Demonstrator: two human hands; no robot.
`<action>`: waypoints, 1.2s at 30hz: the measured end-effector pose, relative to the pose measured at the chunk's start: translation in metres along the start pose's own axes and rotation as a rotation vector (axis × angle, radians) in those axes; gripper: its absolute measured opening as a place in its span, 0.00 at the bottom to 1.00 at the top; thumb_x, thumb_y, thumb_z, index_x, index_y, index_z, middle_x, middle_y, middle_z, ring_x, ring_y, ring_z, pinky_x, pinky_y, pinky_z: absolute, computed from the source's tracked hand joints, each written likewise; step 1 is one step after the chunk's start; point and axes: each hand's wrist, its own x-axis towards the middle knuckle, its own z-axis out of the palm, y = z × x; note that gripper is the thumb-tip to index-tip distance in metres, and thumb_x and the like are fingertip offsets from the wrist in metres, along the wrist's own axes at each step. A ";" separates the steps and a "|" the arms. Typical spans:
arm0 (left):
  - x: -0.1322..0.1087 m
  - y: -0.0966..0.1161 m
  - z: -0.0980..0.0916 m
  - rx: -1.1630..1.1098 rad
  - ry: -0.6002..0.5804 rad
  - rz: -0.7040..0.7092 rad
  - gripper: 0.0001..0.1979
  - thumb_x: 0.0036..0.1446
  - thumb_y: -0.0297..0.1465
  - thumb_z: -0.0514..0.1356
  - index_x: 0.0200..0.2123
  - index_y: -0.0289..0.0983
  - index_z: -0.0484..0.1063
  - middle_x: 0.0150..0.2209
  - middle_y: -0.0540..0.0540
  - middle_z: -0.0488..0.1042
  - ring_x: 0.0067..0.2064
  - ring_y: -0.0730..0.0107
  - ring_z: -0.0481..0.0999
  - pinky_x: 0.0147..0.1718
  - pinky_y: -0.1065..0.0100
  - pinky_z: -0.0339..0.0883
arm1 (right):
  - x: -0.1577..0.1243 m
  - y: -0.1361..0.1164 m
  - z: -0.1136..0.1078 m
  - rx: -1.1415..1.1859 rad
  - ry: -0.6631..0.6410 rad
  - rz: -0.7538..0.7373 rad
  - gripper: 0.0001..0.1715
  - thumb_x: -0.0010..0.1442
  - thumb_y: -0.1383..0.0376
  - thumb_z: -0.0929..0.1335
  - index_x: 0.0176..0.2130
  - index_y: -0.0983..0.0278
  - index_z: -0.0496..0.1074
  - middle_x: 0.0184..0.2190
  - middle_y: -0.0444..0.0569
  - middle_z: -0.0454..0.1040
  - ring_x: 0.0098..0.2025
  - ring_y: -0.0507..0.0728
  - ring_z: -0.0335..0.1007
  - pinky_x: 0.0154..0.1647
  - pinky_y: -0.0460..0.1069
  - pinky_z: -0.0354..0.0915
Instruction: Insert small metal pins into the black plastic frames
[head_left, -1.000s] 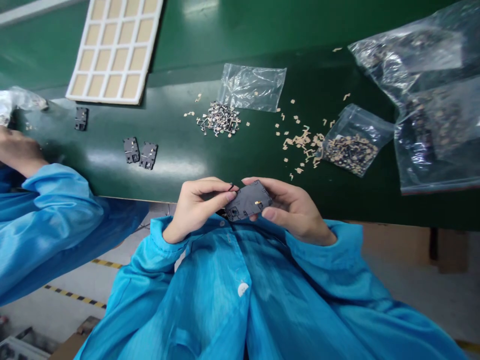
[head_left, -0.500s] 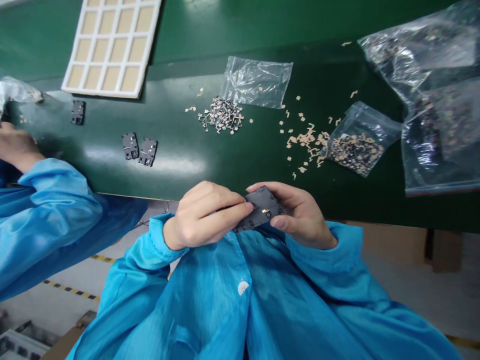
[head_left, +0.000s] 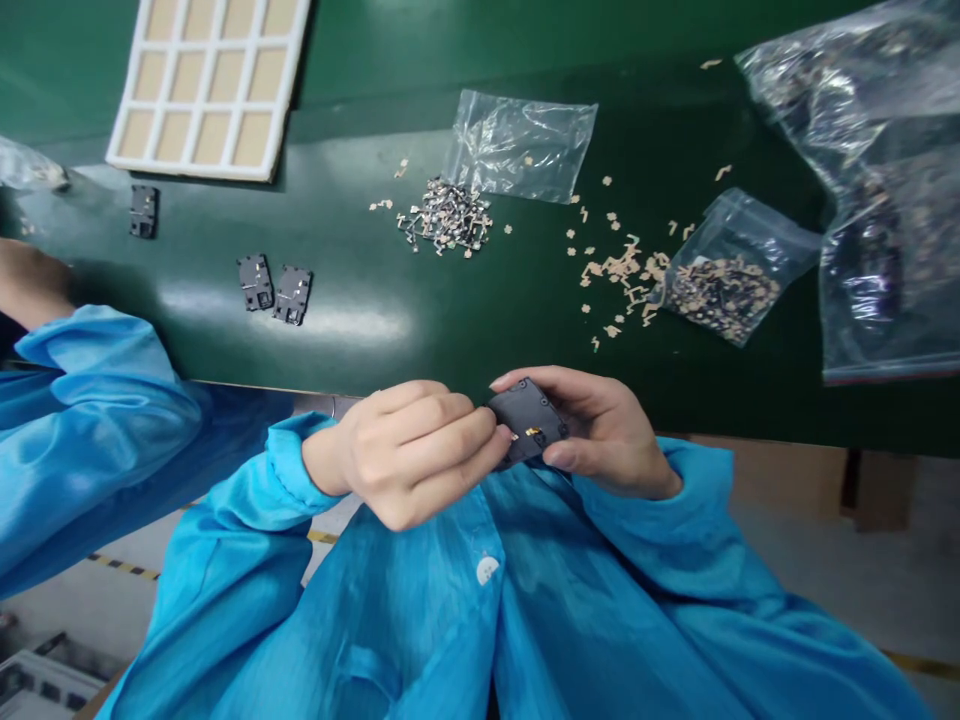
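1. Head view: the right hand [head_left: 607, 430] grips a dark flat module [head_left: 525, 415] at its right end, thumb on the near side and fingers around the far edge, closed to the module's width.
2. The left hand [head_left: 412, 455] meets the module's left end, its fingers curled, drawn together and nearly shut; whether they pinch a small part cannot be told.
3. The module is tilted between both hands, in front of the blue coat [head_left: 442, 600] and near the edge of the green table [head_left: 390, 350]. A gold-coloured contact [head_left: 534, 432] shows on its face.
4. Beyond the hands, a pile of small metal parts [head_left: 446, 218] touches a flat clear bag [head_left: 521, 145].
5. To the right, scattered tan pieces [head_left: 619, 268] lie beside a filled zip bag [head_left: 724, 295]; a large plastic bag [head_left: 892, 240] is farther right.
6. To the left, two dark units [head_left: 255, 282] lie side by side, and a single dark unit [head_left: 143, 212] lies near a white-framed tray [head_left: 199, 106].
7. At the left margin, a co-worker's hand [head_left: 34, 285], blurred.
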 end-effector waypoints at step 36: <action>-0.009 0.007 0.004 0.159 0.035 0.058 0.07 0.59 0.22 0.59 0.32 0.31 0.78 0.33 0.44 0.81 0.33 0.67 0.81 0.32 0.69 0.81 | 0.005 -0.002 0.003 -0.102 -0.007 0.071 0.29 0.48 0.47 0.75 0.42 0.63 0.75 0.34 0.47 0.77 0.34 0.52 0.75 0.38 0.46 0.74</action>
